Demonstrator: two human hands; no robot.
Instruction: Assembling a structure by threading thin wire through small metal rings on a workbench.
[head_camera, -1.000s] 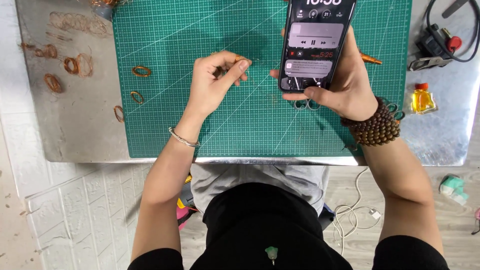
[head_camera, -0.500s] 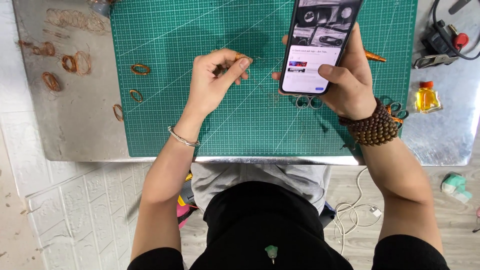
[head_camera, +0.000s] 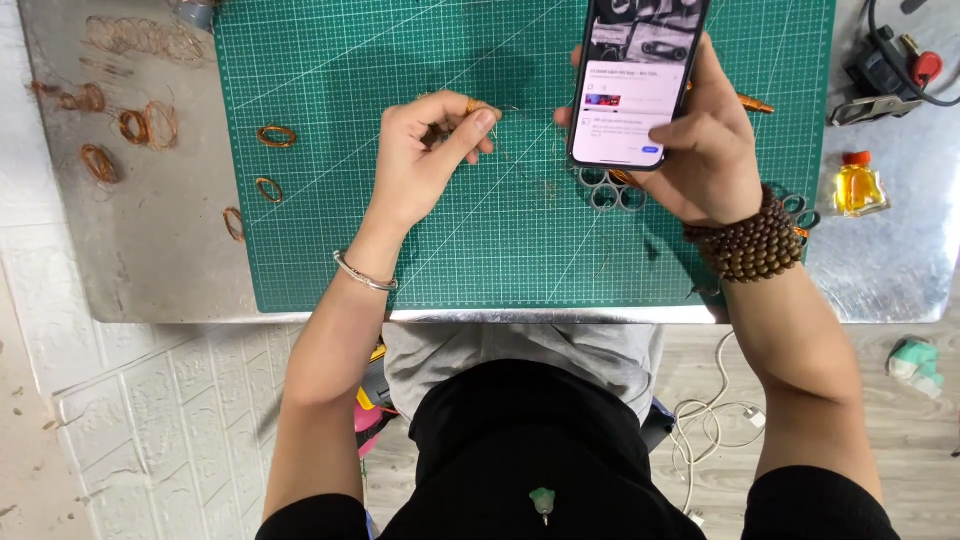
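A green cutting mat (head_camera: 330, 250) covers my metal bench. My left hand (head_camera: 425, 160) is pinched shut on a small piece of copper wire (head_camera: 478, 106) at mid-mat. My right hand (head_camera: 700, 150), just to its right, is closed around a phone (head_camera: 635, 85) held upright, thumb on its screen.

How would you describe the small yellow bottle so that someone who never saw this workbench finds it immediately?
Start from the large green cutting mat on the grey metal table and go past its right edge, beyond the right hand holding the smartphone. There stands the small clear bottle of yellow liquid. Only it has an orange cap; the black tool with a red knob lies above it.
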